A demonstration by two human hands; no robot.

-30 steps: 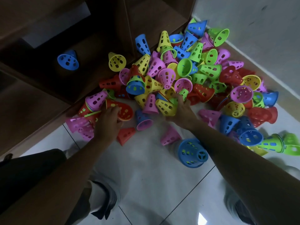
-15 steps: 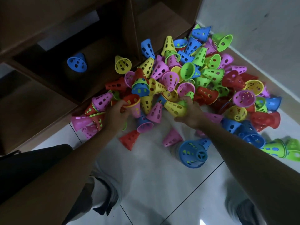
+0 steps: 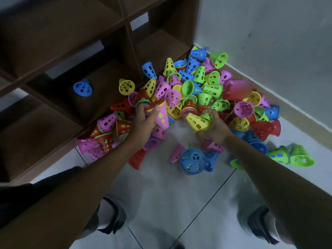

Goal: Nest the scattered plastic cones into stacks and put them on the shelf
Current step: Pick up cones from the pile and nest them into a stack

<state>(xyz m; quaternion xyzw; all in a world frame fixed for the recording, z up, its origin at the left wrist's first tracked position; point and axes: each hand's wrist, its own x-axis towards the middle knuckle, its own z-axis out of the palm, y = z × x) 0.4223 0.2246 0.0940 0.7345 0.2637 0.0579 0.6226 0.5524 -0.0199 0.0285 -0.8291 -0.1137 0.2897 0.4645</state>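
The left hand grips a short nested stack of perforated plastic cones and the right hand grips a yellow perforated plastic cone above the floor pile beside the brown wooden shelf; light, stiff, probably slippery, they seem best held around the wide rim.

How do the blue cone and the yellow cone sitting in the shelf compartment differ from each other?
The blue cone is blue and lies deeper in the shelf, further left; the yellow cone is yellow and lies nearer the shelf's front edge, close to the pile. The blue one sits in darker shadow, the yellow one in more light. Both lie tipped over, open mouths toward the camera, with holes through their walls.
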